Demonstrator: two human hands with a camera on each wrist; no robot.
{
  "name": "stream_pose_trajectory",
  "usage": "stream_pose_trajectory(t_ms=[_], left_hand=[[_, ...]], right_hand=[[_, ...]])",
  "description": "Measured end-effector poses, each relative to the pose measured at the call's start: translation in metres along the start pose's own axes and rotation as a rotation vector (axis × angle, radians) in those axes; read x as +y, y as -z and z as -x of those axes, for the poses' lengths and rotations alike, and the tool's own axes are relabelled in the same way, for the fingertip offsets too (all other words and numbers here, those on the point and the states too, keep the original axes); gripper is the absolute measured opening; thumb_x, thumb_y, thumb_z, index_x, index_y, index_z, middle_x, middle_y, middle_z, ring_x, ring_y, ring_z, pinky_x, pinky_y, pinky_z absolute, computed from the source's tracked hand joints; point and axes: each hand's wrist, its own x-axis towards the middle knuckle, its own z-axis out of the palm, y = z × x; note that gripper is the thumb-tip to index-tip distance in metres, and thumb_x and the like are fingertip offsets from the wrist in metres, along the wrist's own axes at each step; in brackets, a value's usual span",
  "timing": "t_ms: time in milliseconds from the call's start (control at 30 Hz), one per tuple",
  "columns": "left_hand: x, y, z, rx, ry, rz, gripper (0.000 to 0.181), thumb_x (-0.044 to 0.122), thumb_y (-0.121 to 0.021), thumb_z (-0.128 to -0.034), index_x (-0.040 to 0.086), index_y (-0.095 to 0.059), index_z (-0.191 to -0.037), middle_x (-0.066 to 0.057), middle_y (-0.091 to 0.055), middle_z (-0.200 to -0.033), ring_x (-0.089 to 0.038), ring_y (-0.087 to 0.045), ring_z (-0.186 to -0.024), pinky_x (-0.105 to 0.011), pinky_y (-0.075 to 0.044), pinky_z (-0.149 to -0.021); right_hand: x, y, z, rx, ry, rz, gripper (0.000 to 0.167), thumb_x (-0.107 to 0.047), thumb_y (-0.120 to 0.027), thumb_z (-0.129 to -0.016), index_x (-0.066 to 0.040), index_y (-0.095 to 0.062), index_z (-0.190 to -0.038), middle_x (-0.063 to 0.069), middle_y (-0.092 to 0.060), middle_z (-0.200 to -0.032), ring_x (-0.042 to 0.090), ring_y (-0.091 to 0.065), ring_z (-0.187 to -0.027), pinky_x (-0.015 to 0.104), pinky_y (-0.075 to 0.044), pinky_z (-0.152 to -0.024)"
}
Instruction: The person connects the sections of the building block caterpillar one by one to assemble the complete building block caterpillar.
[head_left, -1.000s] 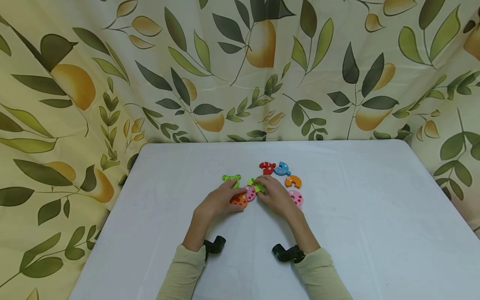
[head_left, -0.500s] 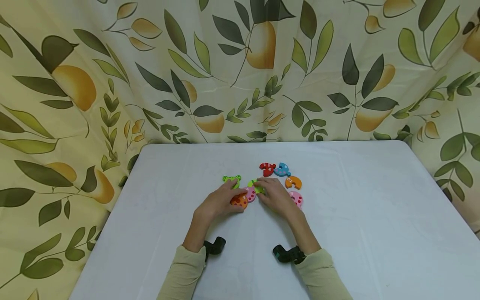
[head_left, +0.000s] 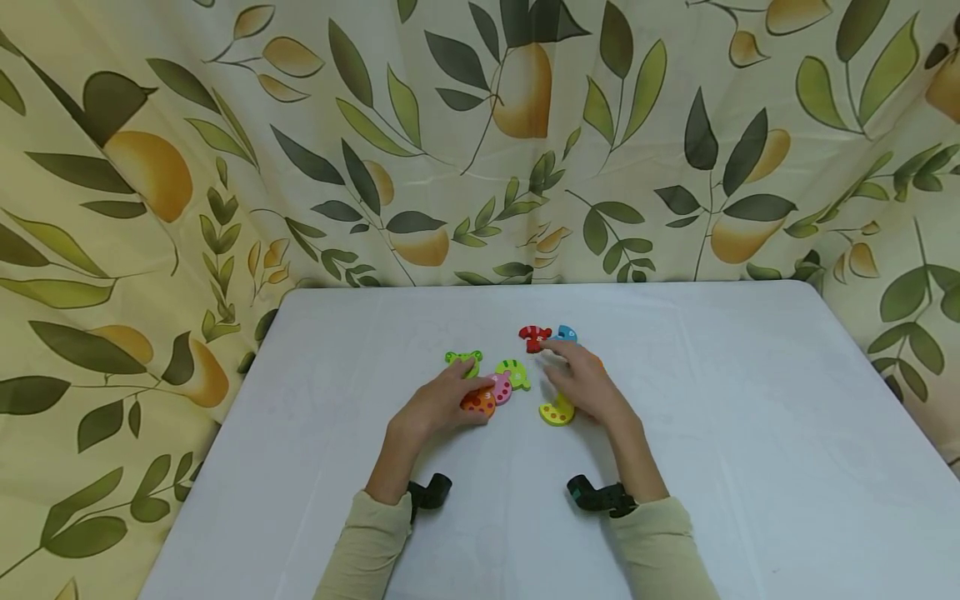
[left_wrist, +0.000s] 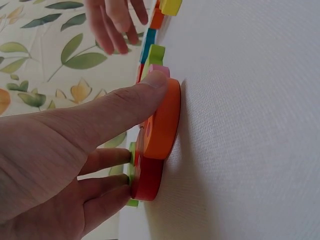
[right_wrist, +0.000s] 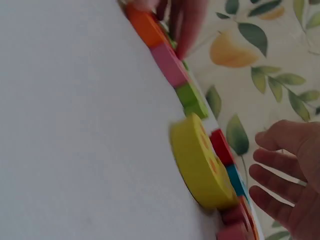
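My left hand [head_left: 435,404] holds a spotted orange toy piece [left_wrist: 169,122], thumb on its near side. Its other fingers touch a red piece [left_wrist: 150,181] beneath light green ones in the left wrist view. A pink spotted piece [head_left: 501,388] and a green striped piece [head_left: 513,372] join on to the right of the orange one. Beyond the left fingers lies a green piece with curled ends [head_left: 463,358]. My right hand [head_left: 590,385] hovers with nothing in it, fingers loosely spread, over a yellow crescent-shaped piece [right_wrist: 197,165], and partly hides blue and orange pieces.
At the back of the group lie a red striped piece [head_left: 534,337] and a blue piece [head_left: 567,332]. The white tabletop [head_left: 750,417] meets a leaf-patterned curtain [head_left: 630,142] behind. Each wrist wears a black camera.
My right hand has let go of the green striped piece and moved right and up, uncovering that piece and the yellow one. It now covers the pink and orange pieces there. The left hand stays.
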Motion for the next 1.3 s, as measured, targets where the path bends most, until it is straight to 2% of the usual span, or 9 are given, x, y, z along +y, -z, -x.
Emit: stream_pose_trajectory(t_ms=[133, 233, 533, 733, 933, 1067, 1300], left_hand=[[0.001, 0.0, 0.001, 0.004, 0.003, 0.014, 0.061, 0.035, -0.074, -0.0844, 0.028, -0.052, -0.141, -0.009, -0.031, -0.159, -0.029, -0.028, -0.148, -0.052, -0.039, -0.111], [0.001, 0.0, 0.001, 0.006, 0.003, 0.02, 0.061, 0.034, -0.074, -0.0843, 0.028, -0.052, -0.141, -0.008, -0.031, -0.159, -0.029, -0.028, -0.148, -0.053, -0.039, -0.111], [0.0, -0.002, 0.0, 0.001, 0.007, 0.012, 0.061, 0.036, -0.074, -0.0841, 0.029, -0.052, -0.141, -0.008, -0.031, -0.159, -0.029, -0.028, -0.148, -0.053, -0.039, -0.111], [0.001, -0.001, 0.0, -0.002, 0.006, 0.013, 0.061, 0.035, -0.074, -0.0846, 0.028, -0.051, -0.141, -0.008, -0.031, -0.159, -0.029, -0.027, -0.148, -0.053, -0.038, -0.111], [0.002, 0.001, 0.002, -0.004, 0.0, 0.006, 0.061, 0.035, -0.074, -0.0848, 0.027, -0.052, -0.141, -0.009, -0.031, -0.159, -0.03, -0.027, -0.148, -0.052, -0.039, -0.111], [0.003, 0.0, 0.002, -0.009, 0.005, 0.004, 0.061, 0.035, -0.073, -0.0849, 0.027, -0.052, -0.141, -0.009, -0.031, -0.159, -0.03, -0.028, -0.147, -0.052, -0.04, -0.11], [0.003, -0.001, 0.002, 0.012, 0.01, 0.002, 0.06, 0.035, -0.073, -0.0856, 0.027, -0.052, -0.141, -0.009, -0.031, -0.159, -0.03, -0.028, -0.147, -0.055, -0.04, -0.109]], right_hand=[[0.011, 0.011, 0.001, 0.077, -0.033, 0.027, 0.042, -0.008, -0.055, -0.096, -0.004, -0.051, -0.137, 0.02, -0.054, -0.136, 0.036, -0.054, -0.119, 0.053, -0.045, -0.104], [0.014, 0.013, 0.001, 0.091, -0.057, 0.021, 0.043, -0.007, -0.054, -0.096, -0.004, -0.05, -0.138, 0.02, -0.054, -0.135, 0.035, -0.054, -0.116, 0.052, -0.045, -0.104], [0.011, 0.006, 0.0, 0.093, -0.051, 0.003, 0.051, -0.011, -0.06, -0.093, 0.0, -0.045, -0.141, 0.022, -0.052, -0.138, 0.038, -0.049, -0.129, 0.054, -0.039, -0.11], [0.014, 0.005, -0.003, 0.175, -0.125, 0.008, 0.068, -0.017, -0.065, -0.09, 0.001, -0.033, -0.147, 0.024, -0.042, -0.146, 0.04, -0.041, -0.134, 0.055, -0.035, -0.112], [0.019, 0.004, -0.003, 0.255, -0.209, -0.054, 0.073, -0.02, -0.067, -0.09, -0.002, -0.028, -0.15, 0.022, -0.04, -0.147, 0.038, -0.041, -0.135, 0.052, -0.038, -0.111], [0.021, 0.001, -0.003, 0.254, -0.221, -0.076, 0.075, -0.021, -0.067, -0.09, -0.003, -0.027, -0.15, 0.022, -0.039, -0.149, 0.039, -0.038, -0.137, 0.052, -0.036, -0.113], [0.02, -0.001, -0.006, 0.201, -0.208, -0.021, 0.076, -0.021, -0.068, -0.089, 0.0, -0.027, -0.15, 0.024, -0.037, -0.15, 0.04, -0.034, -0.137, 0.054, -0.034, -0.113]])
